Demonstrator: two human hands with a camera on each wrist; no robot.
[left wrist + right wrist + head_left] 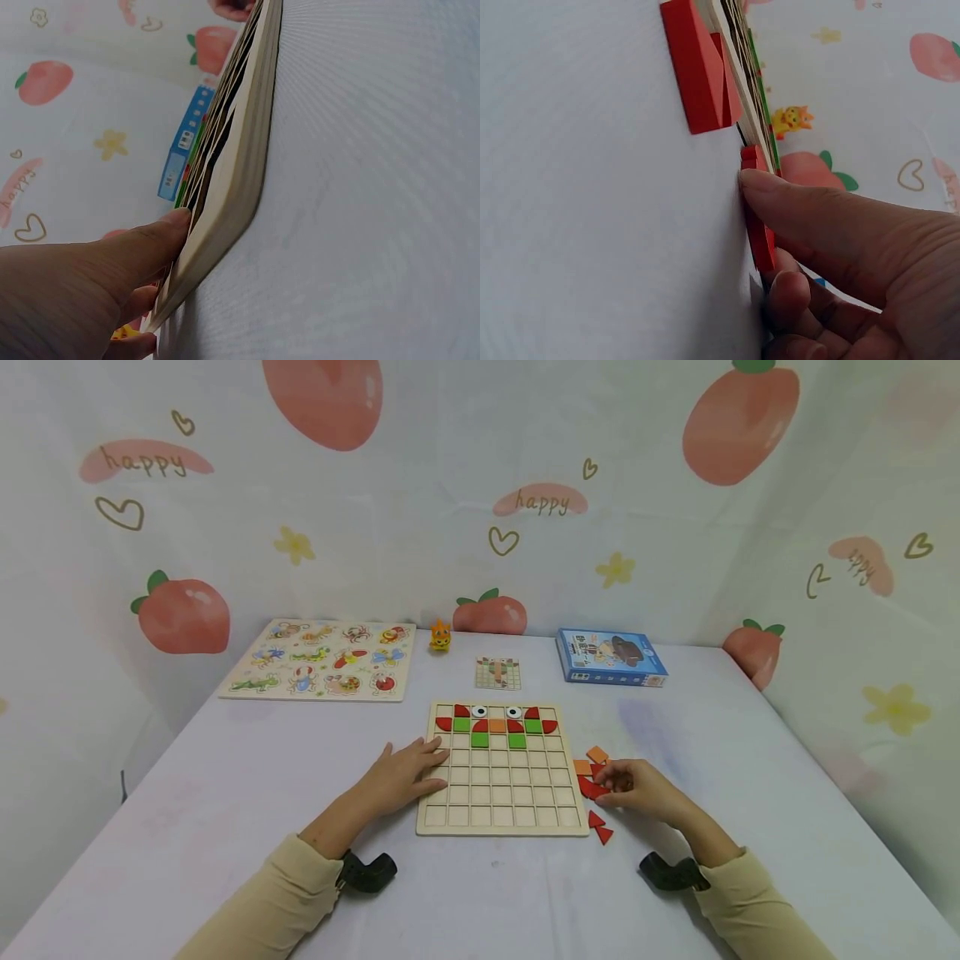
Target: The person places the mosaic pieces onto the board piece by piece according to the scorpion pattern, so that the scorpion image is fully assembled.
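A wooden grid board [502,793] lies flat on the table, its upper rows bearing green squares [479,740], red curved pieces, an orange square [497,726] and two eye pieces [513,712]. My left hand [401,778] rests on the board's left edge with fingers spread; its thumb [154,232] touches the rim in the left wrist view. At the board's right side, my right hand [641,789] pinches a red curved piece [757,217] between thumb and fingers, beside the loose pieces. Part of that piece is hidden by the fingers.
Orange squares [597,754] and red triangles [602,835] lie loose along the board's right side. Behind stand a patterned card [498,673], a small orange figurine [440,636], a blue box [611,658] and an insect puzzle board [322,660]. A printed curtain hangs behind the table.
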